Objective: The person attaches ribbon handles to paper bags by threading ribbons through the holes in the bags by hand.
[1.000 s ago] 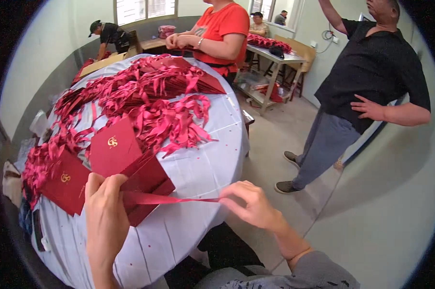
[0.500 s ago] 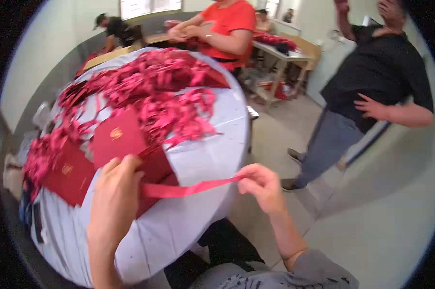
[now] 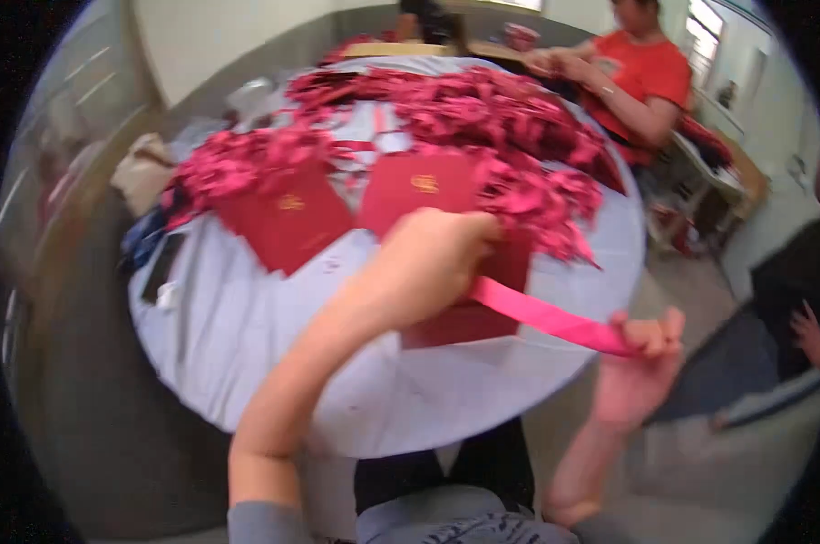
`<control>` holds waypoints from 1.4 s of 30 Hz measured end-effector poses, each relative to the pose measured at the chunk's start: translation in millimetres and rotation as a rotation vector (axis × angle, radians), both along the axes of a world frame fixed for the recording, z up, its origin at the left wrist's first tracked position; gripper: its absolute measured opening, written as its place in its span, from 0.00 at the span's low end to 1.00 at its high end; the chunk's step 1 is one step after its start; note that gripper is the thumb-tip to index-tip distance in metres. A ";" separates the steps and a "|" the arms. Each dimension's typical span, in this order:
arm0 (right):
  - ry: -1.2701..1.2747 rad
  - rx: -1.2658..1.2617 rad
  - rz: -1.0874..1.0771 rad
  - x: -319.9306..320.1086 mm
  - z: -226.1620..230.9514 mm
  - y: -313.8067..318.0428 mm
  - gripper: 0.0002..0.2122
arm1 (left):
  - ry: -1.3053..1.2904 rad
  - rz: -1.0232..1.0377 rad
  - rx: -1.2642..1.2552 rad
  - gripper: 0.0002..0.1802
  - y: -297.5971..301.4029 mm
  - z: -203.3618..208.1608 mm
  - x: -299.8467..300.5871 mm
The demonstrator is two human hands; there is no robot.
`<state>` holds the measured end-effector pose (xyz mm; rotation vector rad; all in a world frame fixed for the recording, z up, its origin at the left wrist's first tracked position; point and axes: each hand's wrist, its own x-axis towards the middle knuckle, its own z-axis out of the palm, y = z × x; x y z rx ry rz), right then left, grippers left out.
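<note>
The left hand (image 3: 437, 263) is at the centre of the frame, back of the hand uppermost, with its fingers curled and their tips turned out of sight; whether they pinch the ribbon or the red piece beneath cannot be told. The right hand (image 3: 641, 363), at centre right, has its fingers folded together, pinching the pink ribbon (image 3: 551, 317) near its outer end. The ribbon runs taut from beside the left hand, sloping down to the right, past the edge of the round desk (image 3: 383, 408). Directly below the left hand lies a dark red box-like piece (image 3: 464, 328), partly covered by that hand. Behind it, at upper centre, is a red panel (image 3: 425, 172) bearing a gold emblem; a second red panel (image 3: 283, 222), similarly marked, lies at centre left. A large heap of ribbons (image 3: 537, 195) occupies the far side of the white-covered desk, and a smaller heap (image 3: 256, 163) adjoins the second panel. A dark flat object (image 3: 163, 267) rests at the desk's left edge, a small white item (image 3: 166, 296) beside it. A person in a red shirt (image 3: 646, 77) appears at upper right. Blurring limits finer detail.
</note>
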<state>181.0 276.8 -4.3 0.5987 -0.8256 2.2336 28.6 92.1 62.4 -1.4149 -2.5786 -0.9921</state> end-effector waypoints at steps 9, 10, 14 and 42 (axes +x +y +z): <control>-0.632 0.553 -0.348 -33.4 19.1 -35.3 0.05 | -0.231 -0.122 0.195 0.07 7.7 -1.6 -22.9; -0.621 0.572 -0.346 -39.7 16.8 -38.3 0.05 | -0.264 -0.119 0.188 0.08 3.7 0.1 -24.2; -0.641 0.613 -0.460 -41.9 19.1 -36.3 0.07 | -0.336 -0.171 0.210 0.09 8.5 -4.9 -23.2; -0.556 0.784 -0.860 -61.8 3.5 -44.5 0.05 | -0.676 -0.160 0.242 0.11 8.4 -9.2 -19.6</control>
